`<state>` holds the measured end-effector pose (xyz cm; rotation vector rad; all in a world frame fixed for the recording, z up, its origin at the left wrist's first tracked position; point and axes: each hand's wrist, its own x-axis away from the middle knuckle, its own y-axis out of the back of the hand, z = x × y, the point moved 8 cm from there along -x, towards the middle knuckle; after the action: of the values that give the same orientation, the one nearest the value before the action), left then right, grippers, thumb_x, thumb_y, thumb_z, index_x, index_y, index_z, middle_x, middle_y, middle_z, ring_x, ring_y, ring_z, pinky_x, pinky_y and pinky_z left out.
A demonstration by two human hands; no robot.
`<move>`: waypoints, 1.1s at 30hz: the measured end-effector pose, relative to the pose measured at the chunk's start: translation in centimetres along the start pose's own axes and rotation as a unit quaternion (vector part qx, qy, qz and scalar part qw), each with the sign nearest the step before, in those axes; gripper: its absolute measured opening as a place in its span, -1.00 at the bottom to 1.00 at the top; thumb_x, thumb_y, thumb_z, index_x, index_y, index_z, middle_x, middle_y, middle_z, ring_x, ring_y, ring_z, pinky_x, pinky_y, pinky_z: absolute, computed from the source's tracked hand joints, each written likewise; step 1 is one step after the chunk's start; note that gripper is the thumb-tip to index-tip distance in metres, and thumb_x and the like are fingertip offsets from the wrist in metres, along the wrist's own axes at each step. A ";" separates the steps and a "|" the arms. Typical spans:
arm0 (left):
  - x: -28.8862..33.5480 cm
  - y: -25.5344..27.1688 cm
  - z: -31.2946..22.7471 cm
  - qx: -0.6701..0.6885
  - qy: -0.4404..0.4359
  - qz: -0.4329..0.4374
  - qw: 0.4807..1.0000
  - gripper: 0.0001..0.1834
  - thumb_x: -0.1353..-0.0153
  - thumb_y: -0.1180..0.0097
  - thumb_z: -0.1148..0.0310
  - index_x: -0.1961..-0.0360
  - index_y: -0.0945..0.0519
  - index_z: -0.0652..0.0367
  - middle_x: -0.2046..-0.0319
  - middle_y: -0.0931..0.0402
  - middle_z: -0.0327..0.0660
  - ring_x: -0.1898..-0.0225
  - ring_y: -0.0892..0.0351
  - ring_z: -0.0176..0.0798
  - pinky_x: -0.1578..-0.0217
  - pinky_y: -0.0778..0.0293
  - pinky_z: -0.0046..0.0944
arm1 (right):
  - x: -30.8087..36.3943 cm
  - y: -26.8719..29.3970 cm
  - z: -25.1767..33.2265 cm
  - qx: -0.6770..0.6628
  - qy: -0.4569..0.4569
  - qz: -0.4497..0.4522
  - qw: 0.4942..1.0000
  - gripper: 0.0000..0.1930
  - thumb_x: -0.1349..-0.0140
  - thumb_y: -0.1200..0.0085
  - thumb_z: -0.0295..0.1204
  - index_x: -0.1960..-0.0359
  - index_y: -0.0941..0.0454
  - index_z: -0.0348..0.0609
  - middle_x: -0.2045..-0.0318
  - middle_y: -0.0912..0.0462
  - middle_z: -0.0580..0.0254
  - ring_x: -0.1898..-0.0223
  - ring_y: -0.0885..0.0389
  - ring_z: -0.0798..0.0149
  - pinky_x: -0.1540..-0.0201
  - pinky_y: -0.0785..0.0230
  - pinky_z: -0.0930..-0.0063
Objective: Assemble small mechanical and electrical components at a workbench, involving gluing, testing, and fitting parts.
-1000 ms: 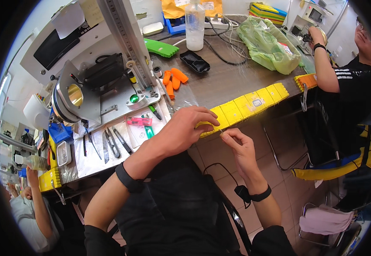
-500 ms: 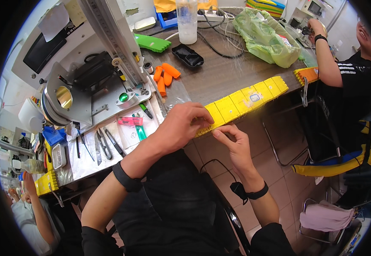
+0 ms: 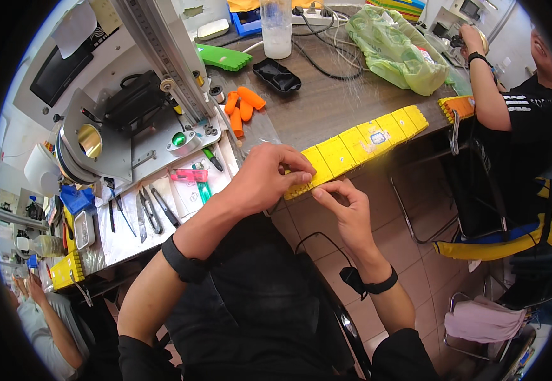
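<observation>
My left hand (image 3: 268, 176) rests by the near end of a yellow segmented strip (image 3: 336, 155) along the table's front edge. Its thumb and forefinger are pinched together above the strip. Just off the strip's front edge is my right hand (image 3: 350, 209), thumb and fingertips brought together close to the left fingertips. Anything between the fingers of either hand is too small to make out. Both wrists wear black bands, and a dark cord with a small black piece (image 3: 353, 280) hangs at the right one.
Left stands a metal machine with a round disc (image 3: 89, 141). Scissors (image 3: 151, 213), a green pen (image 3: 213, 159) and a pink cutter (image 3: 189, 174) lie near it. Beyond are orange cylinders (image 3: 245, 109), a black tray (image 3: 277, 76), a cup (image 3: 276, 32) and a green bag (image 3: 398, 51). Co-workers sit either side.
Both hands stay at the yellow strip in nearly the same pinched poses, the left fingertips slightly shifted. The whole view has moved a little. At far left, a co-worker's hands have moved.
</observation>
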<state>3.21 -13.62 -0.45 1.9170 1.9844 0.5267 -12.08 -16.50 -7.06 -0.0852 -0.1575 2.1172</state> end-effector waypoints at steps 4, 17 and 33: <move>-0.2 0.0 0.6 0.003 0.031 -0.010 0.999 -0.82 -0.07 -0.35 0.45 0.25 -0.75 0.19 0.26 -0.66 -0.14 0.26 -0.55 -0.32 0.26 -0.38 -0.34 | 0.0 0.0 -0.1 0.002 0.003 0.002 1.000 -0.85 -0.17 -0.29 -0.45 0.28 -0.69 -0.28 0.28 -0.52 0.24 0.17 -0.51 0.41 0.06 -0.32 0.58; -0.5 0.1 -0.7 -0.053 -0.001 -0.028 0.998 -0.79 0.08 -0.34 0.46 0.34 -0.75 0.23 0.31 -0.68 -0.03 0.28 -0.67 -0.09 0.18 -0.54 -0.23 | 0.3 0.6 -1.2 0.054 0.021 0.010 0.998 -0.82 -0.18 -0.29 -0.37 0.32 -0.68 -0.25 0.25 -0.52 0.24 0.12 -0.48 0.36 0.02 -0.28 0.51; -0.2 0.1 -0.8 -0.060 -0.010 -0.028 0.998 -0.81 -0.02 -0.36 0.40 0.30 -0.76 0.20 0.34 -0.67 -0.17 0.36 -0.57 -0.33 0.34 -0.39 -0.35 | 1.5 1.4 -2.4 0.092 -0.007 0.001 0.996 -0.80 -0.17 -0.28 -0.34 0.32 -0.67 -0.25 0.27 -0.51 0.21 0.13 -0.48 0.31 0.03 -0.27 0.48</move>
<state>2.90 -13.85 0.27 1.7828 1.9412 0.5945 -13.74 -15.80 -9.60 0.0390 0.0286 2.1256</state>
